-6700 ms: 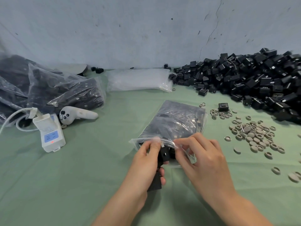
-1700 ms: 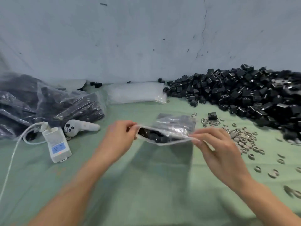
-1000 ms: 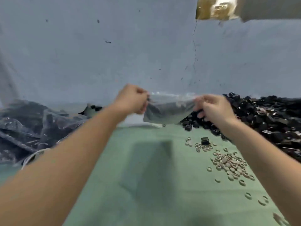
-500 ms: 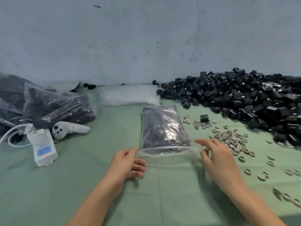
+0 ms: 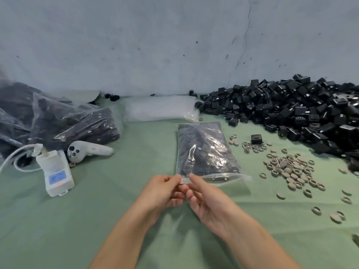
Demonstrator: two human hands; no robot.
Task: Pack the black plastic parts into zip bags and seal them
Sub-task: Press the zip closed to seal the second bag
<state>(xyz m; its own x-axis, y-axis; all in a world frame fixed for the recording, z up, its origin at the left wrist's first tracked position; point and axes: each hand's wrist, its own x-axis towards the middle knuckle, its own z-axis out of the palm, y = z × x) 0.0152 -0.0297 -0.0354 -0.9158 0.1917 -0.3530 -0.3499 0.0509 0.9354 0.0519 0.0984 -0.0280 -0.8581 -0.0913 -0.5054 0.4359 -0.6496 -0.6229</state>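
On the cloth [image 5: 116, 210], one filled zip bag [image 5: 204, 152]; left grip [image 5: 161, 191] and right grip [image 5: 207, 200] pinch its corner.

- The zip bag [image 5: 204, 152] lies mid-worktop [image 5: 116, 210], mouth toward the near edge.
- The left hand [image 5: 163, 191] and right hand [image 5: 207, 199] meet at its near left corner.
- Behind it, at the far edge: seemingly empty bags [image 5: 159, 110].
- Far right: the parts pile [image 5: 291, 111], with rings [image 5: 289, 169] before it.
- Left: packed bags [image 5: 58, 121], with a controller [image 5: 87, 151] and corded box [image 5: 55, 172] before them.

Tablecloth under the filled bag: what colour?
The tablecloth is plain pale green, clearest in the head view.
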